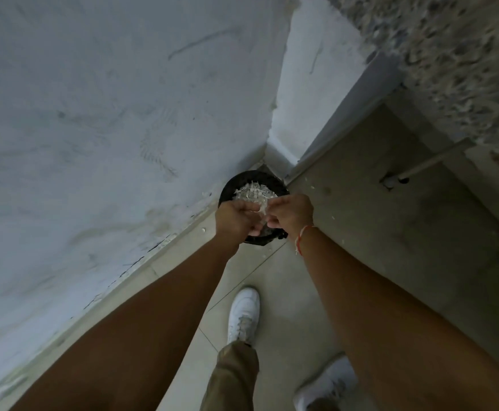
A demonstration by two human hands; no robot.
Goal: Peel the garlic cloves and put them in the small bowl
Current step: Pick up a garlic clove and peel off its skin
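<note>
Both bare arms reached straight down over a round black bin (pixel 229 185) filled with pale garlic skins (pixel 252 192). Left hand (pixel 234 218) and right hand (pixel 291 215) met above it, fingers curled, pinching white papery peel (pixel 262 207) between their fingertips.

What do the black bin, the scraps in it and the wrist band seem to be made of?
Black bin: probably plastic, dark and matte. Scraps: thin, pale, papery flakes, likely garlic skins. Wrist band: red and white thread, with a frayed end hanging.
</note>
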